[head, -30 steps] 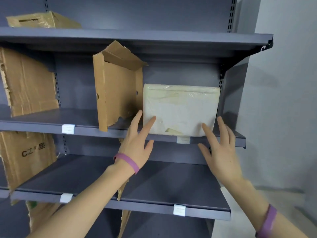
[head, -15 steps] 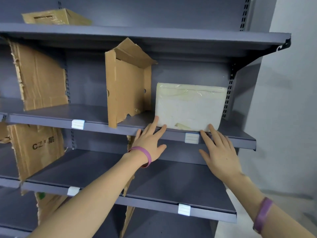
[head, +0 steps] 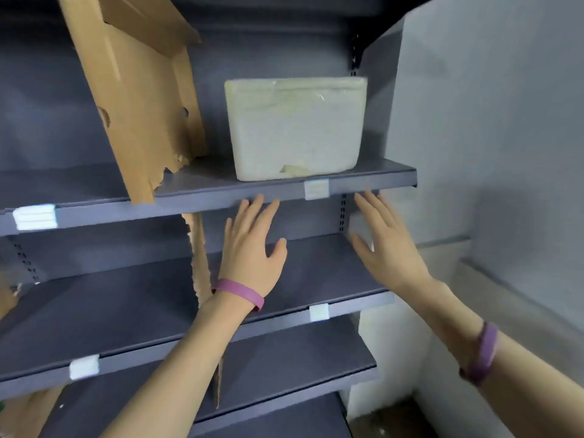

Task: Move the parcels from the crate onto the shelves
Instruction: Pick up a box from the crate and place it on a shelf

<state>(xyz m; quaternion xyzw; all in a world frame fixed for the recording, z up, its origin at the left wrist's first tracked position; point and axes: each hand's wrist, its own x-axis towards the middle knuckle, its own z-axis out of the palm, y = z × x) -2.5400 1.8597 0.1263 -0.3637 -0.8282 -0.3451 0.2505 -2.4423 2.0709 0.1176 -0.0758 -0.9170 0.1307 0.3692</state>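
- Cream-white parcel, wrapped in clear plastic, is standing upright on the upper shelf. It's toward the right end, set back from the front lip.
- Left hand is raised in front of that shelf, back of the hand toward the camera. Fingers are straight and a bit fanned out, thumb off to the side, and it's holding nothing.
- Its fingertips come up to the lip just below the parcel's left corner. Can't tell if they actually touch the metal.
- Right hand is pretty much the same: flat, fingers straight and fairly close together, nothing in it. The tips are just under the right end of the lip, and both hands are below the parcel and apart from it.
- Purple left wristband and right wristband, one on each wrist.
- Torn brown cardboard divider leans tilted on the same shelf, left of the parcel, with a gap between the two.
- White label tag is clipped to the lip right under the parcel, between the two hands.
- Lower shelf, same grey metal, sits behind the hands.
- Grey wall runs along the right of the shelving.
- Something brownish in the bottom right corner is way too blurry to call.
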